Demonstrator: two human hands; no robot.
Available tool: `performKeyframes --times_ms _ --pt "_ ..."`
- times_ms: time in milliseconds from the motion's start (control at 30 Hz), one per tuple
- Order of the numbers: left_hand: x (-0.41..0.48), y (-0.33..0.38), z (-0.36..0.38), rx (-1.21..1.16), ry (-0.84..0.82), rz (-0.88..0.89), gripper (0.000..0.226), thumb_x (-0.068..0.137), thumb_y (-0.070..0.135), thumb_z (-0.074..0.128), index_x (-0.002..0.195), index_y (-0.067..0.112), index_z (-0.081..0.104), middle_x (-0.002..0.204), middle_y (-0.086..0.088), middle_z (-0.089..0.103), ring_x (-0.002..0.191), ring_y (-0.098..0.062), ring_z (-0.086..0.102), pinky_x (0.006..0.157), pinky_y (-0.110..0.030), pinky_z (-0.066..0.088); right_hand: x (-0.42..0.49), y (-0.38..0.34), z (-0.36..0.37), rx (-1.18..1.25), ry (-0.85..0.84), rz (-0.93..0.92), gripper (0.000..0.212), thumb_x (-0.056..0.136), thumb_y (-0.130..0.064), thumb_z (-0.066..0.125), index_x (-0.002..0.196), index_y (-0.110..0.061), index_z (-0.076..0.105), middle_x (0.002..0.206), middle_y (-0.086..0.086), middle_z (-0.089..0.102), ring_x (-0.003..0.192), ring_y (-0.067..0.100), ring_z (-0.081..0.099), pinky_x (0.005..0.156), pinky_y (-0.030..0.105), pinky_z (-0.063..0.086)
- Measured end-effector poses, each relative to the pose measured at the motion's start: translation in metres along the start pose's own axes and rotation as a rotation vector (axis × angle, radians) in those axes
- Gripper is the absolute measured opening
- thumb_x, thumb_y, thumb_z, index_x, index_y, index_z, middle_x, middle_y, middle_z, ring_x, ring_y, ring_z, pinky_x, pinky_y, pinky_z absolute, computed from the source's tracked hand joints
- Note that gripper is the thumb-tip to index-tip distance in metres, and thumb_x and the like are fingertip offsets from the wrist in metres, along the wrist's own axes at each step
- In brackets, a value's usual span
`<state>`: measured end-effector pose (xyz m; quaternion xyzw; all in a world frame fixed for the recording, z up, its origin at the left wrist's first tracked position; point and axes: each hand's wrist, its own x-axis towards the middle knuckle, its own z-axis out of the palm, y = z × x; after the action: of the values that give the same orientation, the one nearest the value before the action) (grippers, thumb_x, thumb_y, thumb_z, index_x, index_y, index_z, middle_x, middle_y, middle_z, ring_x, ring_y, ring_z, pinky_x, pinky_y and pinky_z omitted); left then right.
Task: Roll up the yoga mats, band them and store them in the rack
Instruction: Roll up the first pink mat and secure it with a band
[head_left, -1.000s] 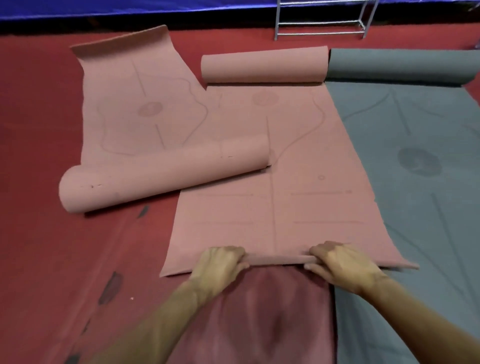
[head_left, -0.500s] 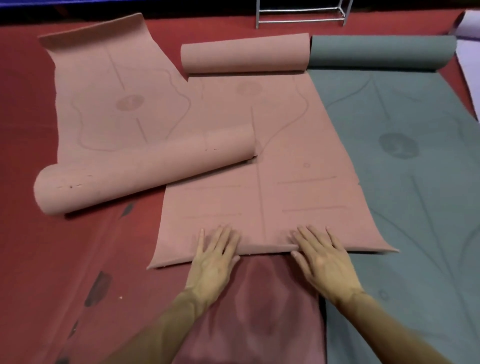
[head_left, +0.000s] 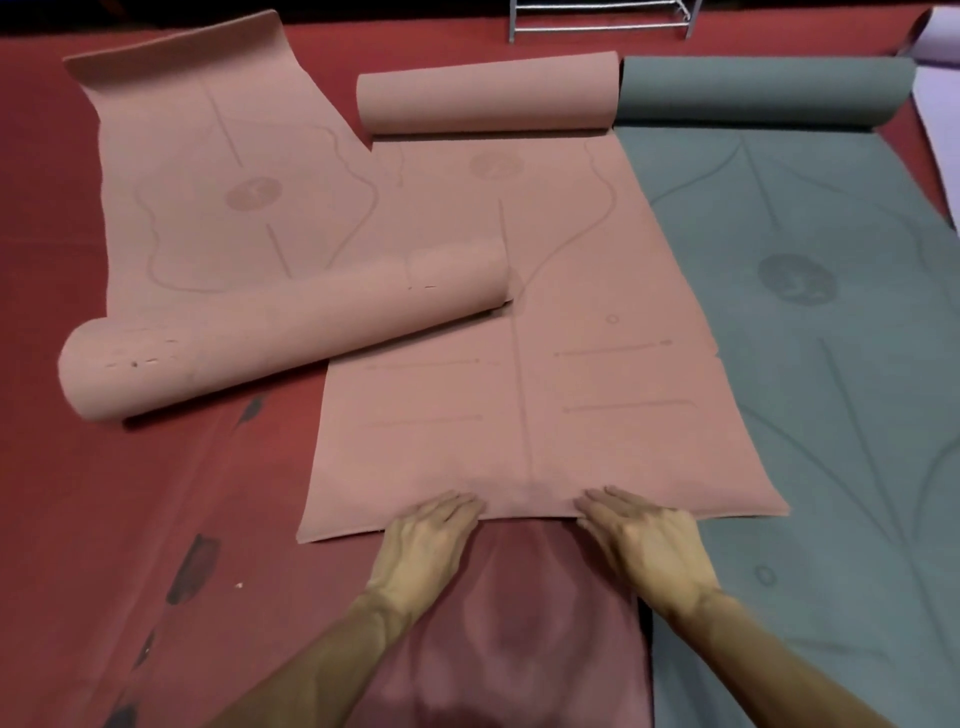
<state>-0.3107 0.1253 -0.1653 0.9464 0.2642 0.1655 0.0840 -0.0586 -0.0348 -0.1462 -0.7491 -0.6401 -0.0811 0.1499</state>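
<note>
head view: both forearms reach forward and down, side by side. the left grip (head_left: 423, 551) lies palm down, wide and flat, fingers straight and close together, fingertips pressing the near edge of the middle pink mat (head_left: 519, 405). the right grip (head_left: 649, 545) lies the same way, holding nothing, its fingers on that same edge, with a stretch of bare edge between the two. the mat runs flat away from the grips, and its far end is curled into a roll (head_left: 488, 98) well beyond the fingertips. under both wrists lies a darker red sheet (head_left: 519, 649). ahead and left of the left grip a second pink mat (head_left: 208, 182) lies askew, its near end rolled and overlapping the middle mat. just right of the right grip a grey-green mat (head_left: 831, 389) lies flat beside the pink one, its far end rolled too. well beyond the grips a metal rack (head_left: 597, 23) stands on the red floor (head_left: 104, 519).
</note>
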Motion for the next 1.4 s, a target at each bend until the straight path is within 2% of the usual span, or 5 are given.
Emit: performKeyframes --times_ms 267,533,833,1100,1400 --pt "-0.013 -0.001 -0.001 0.019 0.052 0.093 0.058 0.076 0.004 0.042 0.119 0.02 0.078 0.125 0.001 0.075 0.116 -0.02 0.072 0.086 -0.04 0.063 -0.023 -0.003 0.003 -0.022 0.006 0.018 0.04 0.095 -0.034 0.048 0.118 -0.026 0.079 0.123 -0.01 0.075 0.11 0.015 0.073 0.058 0.027 0.059" --pt "-0.013 0.004 0.005 -0.02 0.045 -0.049 0.035 0.098 0.034 0.051 0.115 0.024 0.08 0.121 0.003 0.076 0.115 -0.019 0.072 0.087 -0.043 0.063 -0.004 -0.001 0.009 0.045 -0.019 0.033 0.041 0.103 -0.046 0.047 0.114 -0.024 0.08 0.125 -0.005 0.075 0.117 0.019 0.069 0.107 0.042 0.044" --pt "-0.012 0.012 0.005 0.016 -0.064 -0.142 0.042 0.096 0.046 0.045 0.103 0.029 0.082 0.113 0.008 0.078 0.111 -0.016 0.073 0.085 -0.04 0.062 -0.013 -0.007 0.014 0.052 -0.08 0.076 0.046 0.102 -0.046 0.04 0.106 -0.027 0.082 0.116 -0.009 0.078 0.115 0.016 0.072 0.087 0.04 0.063" --pt "-0.022 0.017 -0.001 0.025 -0.026 -0.015 0.031 0.097 0.035 0.051 0.093 0.025 0.08 0.104 0.009 0.079 0.099 -0.015 0.077 0.066 -0.026 0.061 -0.025 -0.019 0.001 0.034 -0.059 0.112 0.041 0.101 -0.043 0.043 0.098 -0.024 0.079 0.096 -0.01 0.08 0.103 0.01 0.075 0.052 0.03 0.057" --pt "-0.002 0.009 -0.001 0.076 0.118 -0.043 0.04 0.111 0.033 0.04 0.095 0.025 0.076 0.083 0.009 0.072 0.08 -0.018 0.067 0.109 -0.04 0.042 -0.002 -0.017 -0.008 -0.025 0.012 0.079 0.029 0.103 -0.036 0.051 0.083 -0.026 0.069 0.074 -0.008 0.066 0.07 0.021 0.066 0.056 0.035 0.049"
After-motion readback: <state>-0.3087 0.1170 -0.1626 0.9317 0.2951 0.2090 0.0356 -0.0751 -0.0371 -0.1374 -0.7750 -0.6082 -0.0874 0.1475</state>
